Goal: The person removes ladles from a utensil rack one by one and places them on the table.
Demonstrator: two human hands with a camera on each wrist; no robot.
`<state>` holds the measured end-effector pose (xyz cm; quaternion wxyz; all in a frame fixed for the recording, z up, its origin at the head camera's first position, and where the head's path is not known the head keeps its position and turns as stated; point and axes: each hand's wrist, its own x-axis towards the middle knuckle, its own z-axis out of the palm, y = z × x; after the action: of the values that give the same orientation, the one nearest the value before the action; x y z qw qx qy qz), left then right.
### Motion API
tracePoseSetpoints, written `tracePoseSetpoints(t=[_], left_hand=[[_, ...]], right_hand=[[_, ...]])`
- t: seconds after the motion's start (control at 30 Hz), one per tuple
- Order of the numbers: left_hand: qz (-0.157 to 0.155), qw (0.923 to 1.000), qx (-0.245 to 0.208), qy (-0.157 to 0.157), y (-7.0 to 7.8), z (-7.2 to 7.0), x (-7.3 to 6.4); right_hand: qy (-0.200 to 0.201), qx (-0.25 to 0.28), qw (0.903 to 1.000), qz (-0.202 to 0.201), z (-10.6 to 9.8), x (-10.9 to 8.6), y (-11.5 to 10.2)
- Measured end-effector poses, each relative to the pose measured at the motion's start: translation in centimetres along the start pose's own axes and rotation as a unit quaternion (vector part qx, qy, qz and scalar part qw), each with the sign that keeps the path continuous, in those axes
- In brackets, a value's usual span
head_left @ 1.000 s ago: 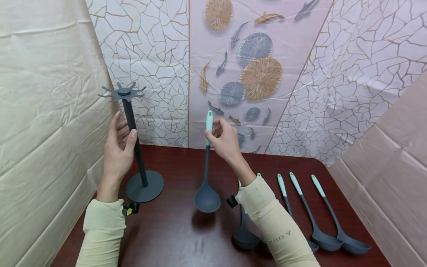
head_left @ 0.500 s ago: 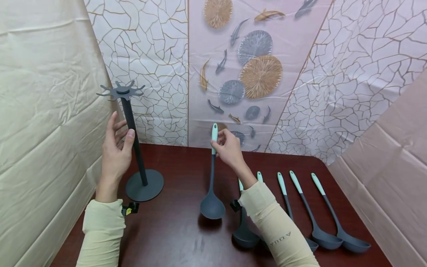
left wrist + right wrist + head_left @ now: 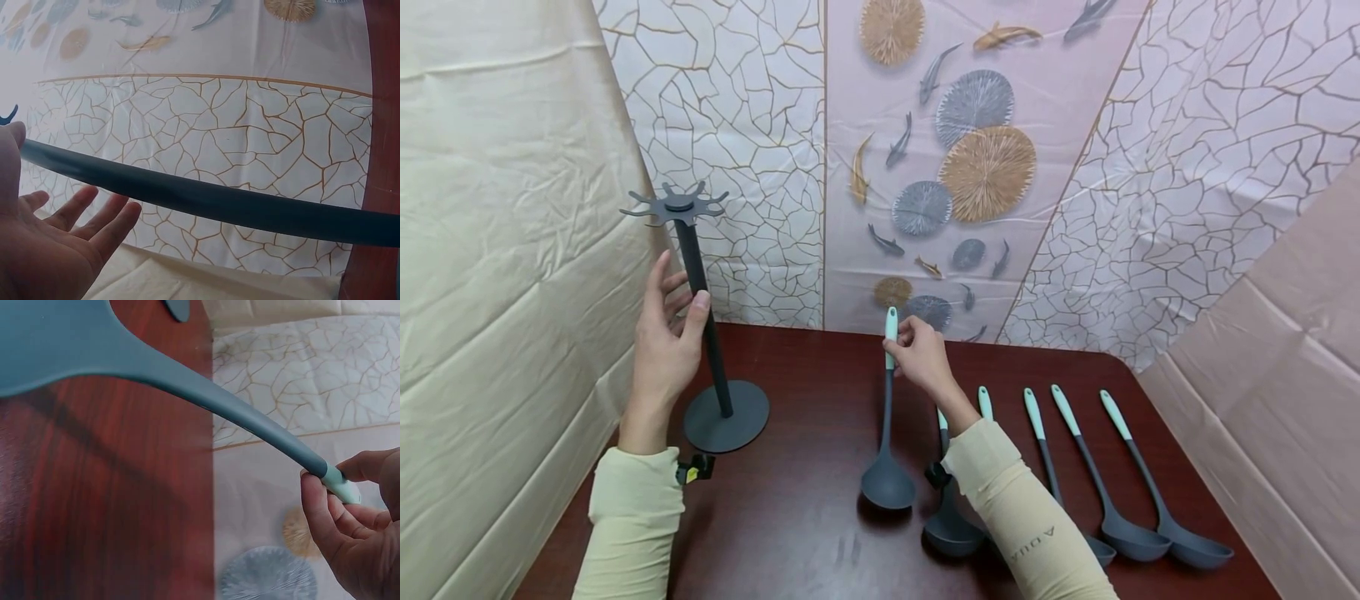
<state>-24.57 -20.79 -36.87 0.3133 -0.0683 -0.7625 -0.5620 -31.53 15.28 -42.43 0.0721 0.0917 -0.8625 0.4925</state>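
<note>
My right hand (image 3: 919, 354) pinches the mint-green handle of a dark grey ladle (image 3: 887, 479) between thumb and fingers. The ladle hangs upright, its bowl low over the table with a shadow beneath it. In the right wrist view, the fingertips (image 3: 310, 481) meet the handle where green turns to grey. On the left, my left hand (image 3: 667, 350) is held beside the post of a dark utensil stand (image 3: 700, 275), topped by a ring of hooks. Seen from the left wrist, the fingers of that hand (image 3: 56, 240) are loosely spread along the post (image 3: 206, 197), not wrapped round it.
Several more ladles with green handles lie on the right, among them a ladle (image 3: 1157, 492) near the table's right edge. The right sleeve (image 3: 1022, 508) covers parts of others. The dark red table (image 3: 805, 400) is backed by a patterned cloth (image 3: 737, 125).
My right hand has lowered the ladle and carried it slightly to the right, bringing its bowl closer to the table. My left hand and the stand hold nearly the same place.
</note>
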Motion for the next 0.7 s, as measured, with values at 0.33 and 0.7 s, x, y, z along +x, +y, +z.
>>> tracePoseSetpoints(t=[0.33, 0.7], left_hand=[[-0.007, 0.9999, 0.003, -0.007, 0.3, 0.1, -0.1], [-0.007, 0.9999, 0.005, -0.011, 0.0, 0.1, -0.2]], right_hand=[[-0.02, 0.023, 0.9984, 0.048, 0.5, -0.3, 2.7], [-0.034, 0.005, 0.9966, 0.075, 1.3, -0.5, 4.2]])
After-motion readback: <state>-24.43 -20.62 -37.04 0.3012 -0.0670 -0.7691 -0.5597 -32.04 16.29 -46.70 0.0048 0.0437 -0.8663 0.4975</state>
